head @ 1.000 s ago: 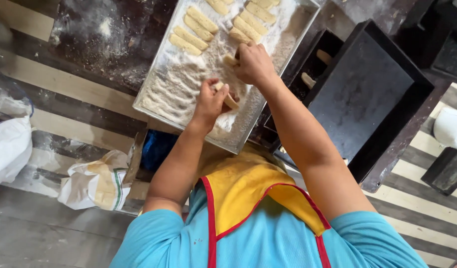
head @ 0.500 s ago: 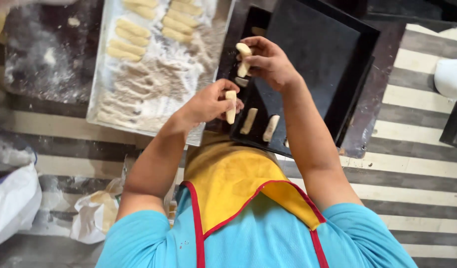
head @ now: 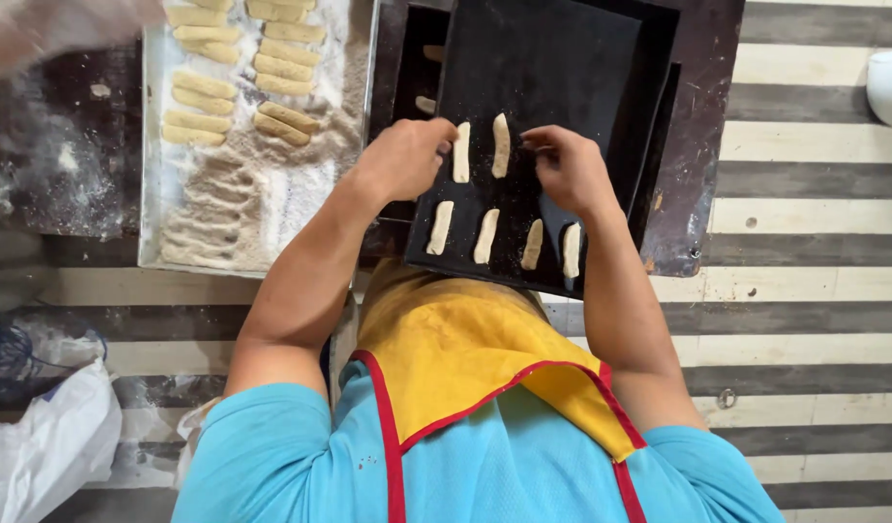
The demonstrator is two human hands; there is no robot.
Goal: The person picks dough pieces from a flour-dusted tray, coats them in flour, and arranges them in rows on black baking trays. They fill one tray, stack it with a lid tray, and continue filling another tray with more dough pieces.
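Placing dough sticks (head: 461, 152) on black tray (head: 552, 68), both hands (head: 403, 158) touching

Black baking tray (head: 581, 68), pale cream dough sticks (head: 485, 235) on it. Silver tray (head: 155, 145) dusted white with flour, tan dough pieces (head: 286, 118). Turquoise shirt (head: 272, 455), yellow apron (head: 465, 339) with red trim. Floor (head: 814, 203) striped cream and grey. White plastic bag (head: 49, 446).

A white plastic bag (head: 49, 450) lies on the striped floor (head: 814, 232).
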